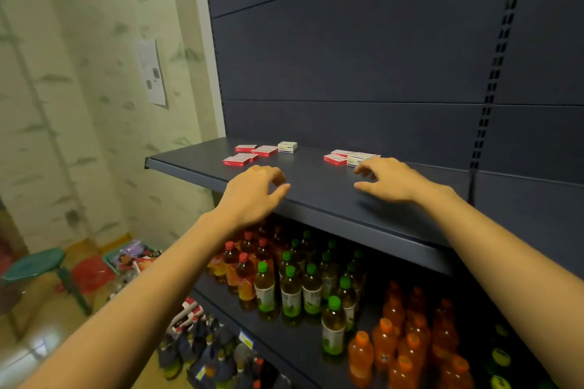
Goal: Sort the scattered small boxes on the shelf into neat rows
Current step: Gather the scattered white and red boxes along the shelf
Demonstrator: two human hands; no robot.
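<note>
A small shop is showing; dark retail shelving (347, 73) with a slotted upright (494, 73) is filling the right of the frame; rows of bottled drinks (300, 287) are standing at lower centre.

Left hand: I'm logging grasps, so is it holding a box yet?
No, the left hand hangs above the shelf, fingers loosely curled on nothing, with the red boxes lying beyond it.

On your dark shelf (319, 189), four flat red-and-white boxes (264, 151) lie askew beside a white box (287, 147). Well to the right, two more red boxes (334, 159) touch a second white box (359, 158).
</note>
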